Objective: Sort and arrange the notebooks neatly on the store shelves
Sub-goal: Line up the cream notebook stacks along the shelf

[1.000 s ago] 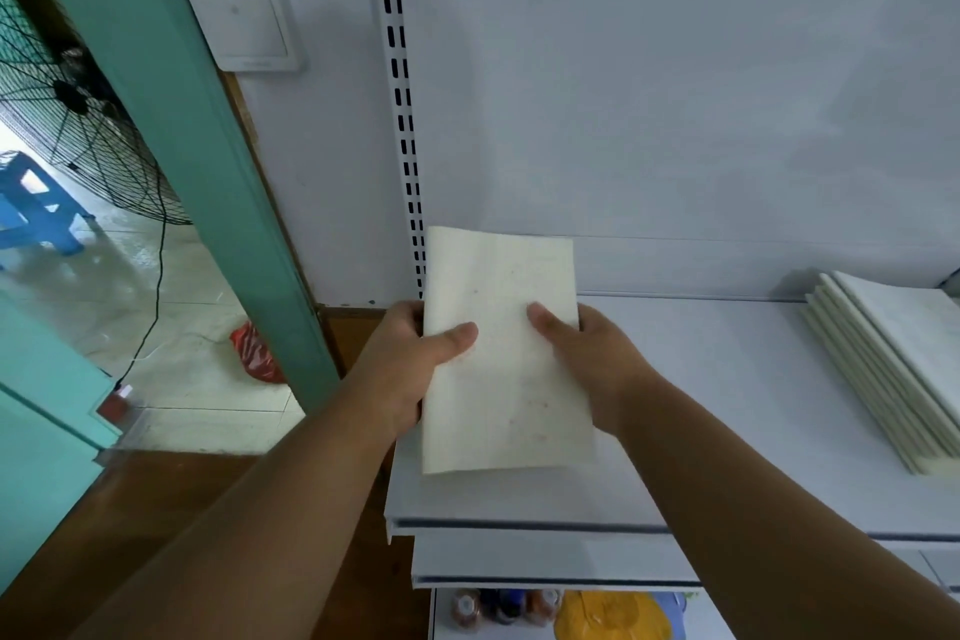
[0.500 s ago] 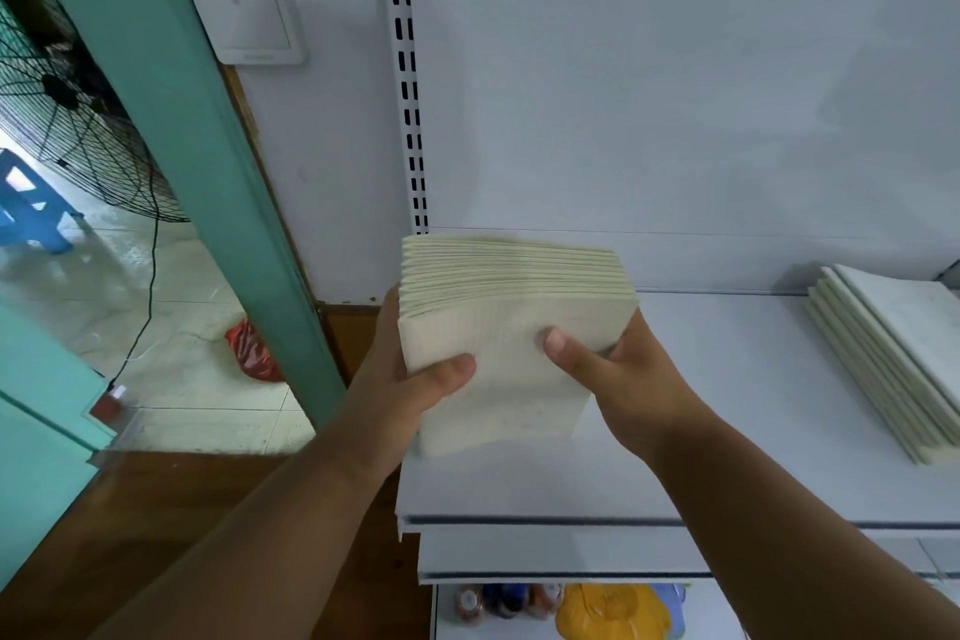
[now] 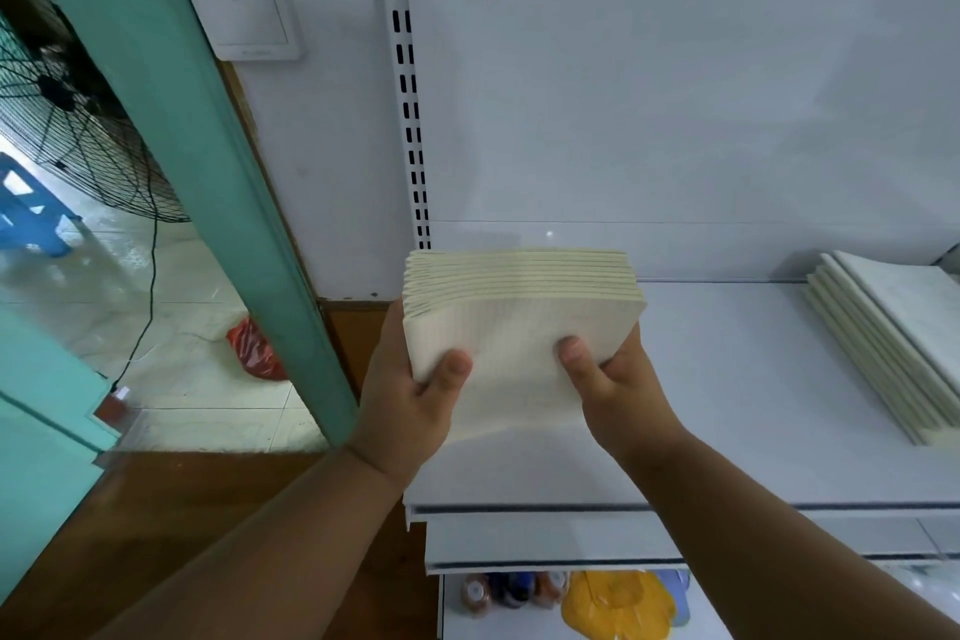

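Your left hand [image 3: 410,395] and right hand [image 3: 613,385] each grip a side of the stack [image 3: 519,327], thumbs pressed on its near face and fingers hidden behind. The stack is held on edge above the left end of the shelf [image 3: 727,379], at about 9 o'clock from the pile [image 3: 883,343] lying flat at the shelf's right end. It consists of about a dozen thin cream notebooks with plain, unmarked covers, top edges roughly level. Expect it to be light but limp: soft covers can bow, and the inner books can probably slide out if the squeeze slackens. Hold low on both sides, as here, with pressure through the full thickness. The covers look smooth, so keep the edges squared before setting down.
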